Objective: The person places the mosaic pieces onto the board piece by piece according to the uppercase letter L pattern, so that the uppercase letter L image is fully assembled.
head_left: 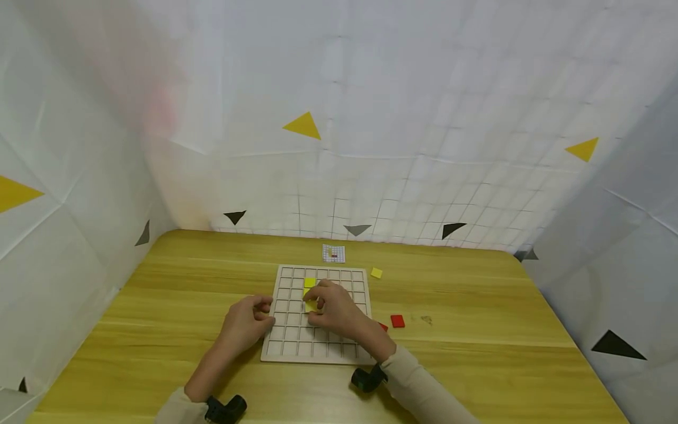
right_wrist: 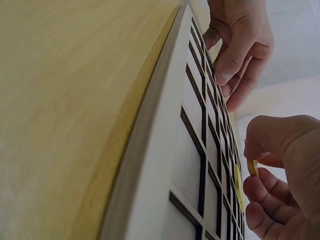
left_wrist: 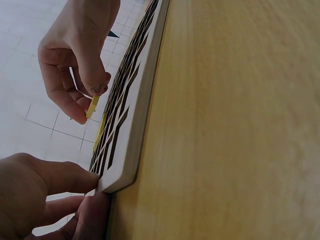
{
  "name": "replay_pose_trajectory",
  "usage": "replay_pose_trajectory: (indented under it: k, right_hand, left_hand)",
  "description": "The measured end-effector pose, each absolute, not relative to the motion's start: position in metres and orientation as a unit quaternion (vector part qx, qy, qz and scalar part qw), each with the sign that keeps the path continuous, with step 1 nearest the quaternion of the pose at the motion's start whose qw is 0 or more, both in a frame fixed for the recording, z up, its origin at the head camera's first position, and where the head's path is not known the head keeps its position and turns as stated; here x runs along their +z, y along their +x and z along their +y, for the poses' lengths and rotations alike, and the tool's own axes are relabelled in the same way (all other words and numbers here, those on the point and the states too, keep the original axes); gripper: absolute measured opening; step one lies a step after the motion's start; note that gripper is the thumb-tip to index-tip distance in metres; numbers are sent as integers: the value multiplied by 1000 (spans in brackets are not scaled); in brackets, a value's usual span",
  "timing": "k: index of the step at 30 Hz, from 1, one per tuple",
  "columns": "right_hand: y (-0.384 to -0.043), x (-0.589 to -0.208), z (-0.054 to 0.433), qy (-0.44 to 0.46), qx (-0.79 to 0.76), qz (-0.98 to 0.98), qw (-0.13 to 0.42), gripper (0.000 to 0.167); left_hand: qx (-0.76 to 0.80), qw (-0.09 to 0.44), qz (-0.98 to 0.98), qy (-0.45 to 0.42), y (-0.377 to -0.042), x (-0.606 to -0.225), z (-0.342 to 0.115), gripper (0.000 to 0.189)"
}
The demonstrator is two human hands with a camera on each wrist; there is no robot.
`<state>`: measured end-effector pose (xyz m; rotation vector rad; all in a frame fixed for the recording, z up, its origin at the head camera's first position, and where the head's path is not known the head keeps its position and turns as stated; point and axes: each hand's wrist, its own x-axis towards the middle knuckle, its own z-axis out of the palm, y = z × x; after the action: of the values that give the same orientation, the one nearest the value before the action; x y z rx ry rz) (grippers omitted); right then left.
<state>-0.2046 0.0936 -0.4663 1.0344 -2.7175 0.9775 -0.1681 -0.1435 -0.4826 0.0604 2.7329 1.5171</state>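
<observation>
A pale wooden grid board [head_left: 291, 333] lies flat on the table. Along its left edge, my left hand [head_left: 246, 321] grips the rim between thumb and fingers. Over the board's middle, my right hand [head_left: 339, 309] pinches a yellow square tile [left_wrist: 92, 106] by its edges, just above the grid. A yellow tile [head_left: 309, 282] sits in a cell of an upper row, and another right below it is partly covered by the right fingers. The right wrist view shows the held tile tilted on edge beside seated yellow [right_wrist: 239, 184].
Behind the board lies a small printed pattern card [head_left: 333, 254]. A loose yellow tile [head_left: 376, 272] is off its upper right corner. To the right is a red tile [head_left: 398, 321], with another red tile [head_left: 384, 327] half hidden by the right wrist. White sheets surround the table [head_left: 477, 365].
</observation>
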Motion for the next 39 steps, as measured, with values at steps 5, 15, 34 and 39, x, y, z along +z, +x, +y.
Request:
replay_pose_trajectory:
  k: [5,15,34,39]
  right_hand:
    - [-206,-469,91,333,316,-888,29,28]
    - [-209,-475,87,307,311,-900,14,26]
    - [-211,-474,84,310,295,-904,18,25]
    - [-212,-474,84,313,295,-902,17,25]
  left_hand:
    - [480,4,877,27,-168,-484,-144,40]
    - [479,11,877,22,-167,-484,-143,41]
    - [489,11,872,20,-169,-483,-143,40]
    - [490,11,872,18,-169,-483,-142,40]
